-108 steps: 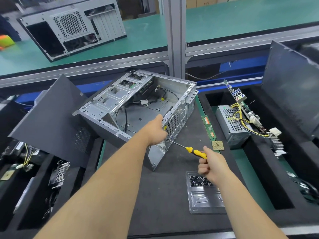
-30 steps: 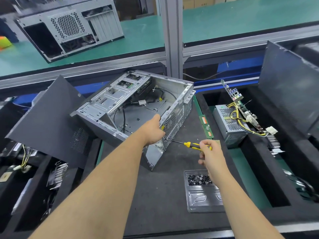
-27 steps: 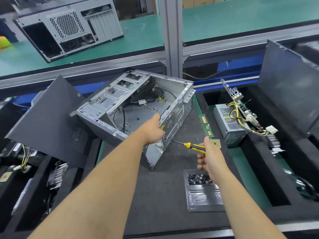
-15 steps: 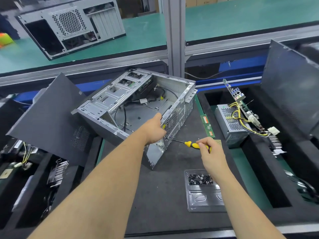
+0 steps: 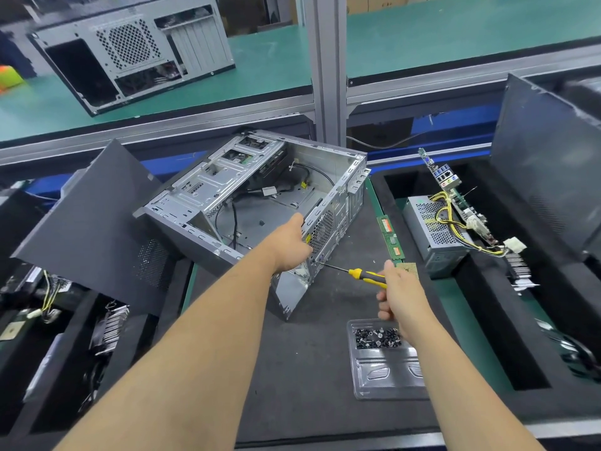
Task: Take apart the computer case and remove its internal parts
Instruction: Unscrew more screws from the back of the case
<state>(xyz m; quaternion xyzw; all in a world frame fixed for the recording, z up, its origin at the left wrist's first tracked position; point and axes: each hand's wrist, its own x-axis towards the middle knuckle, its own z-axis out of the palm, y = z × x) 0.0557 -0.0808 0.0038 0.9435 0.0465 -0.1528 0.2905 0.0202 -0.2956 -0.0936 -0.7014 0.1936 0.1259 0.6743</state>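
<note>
Case [image 5: 260, 196] lying open on mat, mostly gutted; cables remaining inside. Left hand [image 5: 289, 245] gripping its rear edge. Right hand [image 5: 398, 294] holding screwdriver [image 5: 364, 275], tip at rear-panel screw. Board and supply [image 5: 432, 232] sitting out, right.

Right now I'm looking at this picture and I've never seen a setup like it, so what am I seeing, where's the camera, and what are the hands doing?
There is no machine here, only a person's two bare arms. The camera sits on the person's head, looking forward and down at a workbench.

In the middle, on a dark mat, stands an opened metal computer case, tilted. The left hand grips its rear edge. The right hand holds a yellow-handled screwdriver, its tip at the back of the case.

Near the right wrist lies a clear tray of screws. To the right sit a memory stick and a power supply box with yellow wires. Another case lies on the green shelf behind.
</note>
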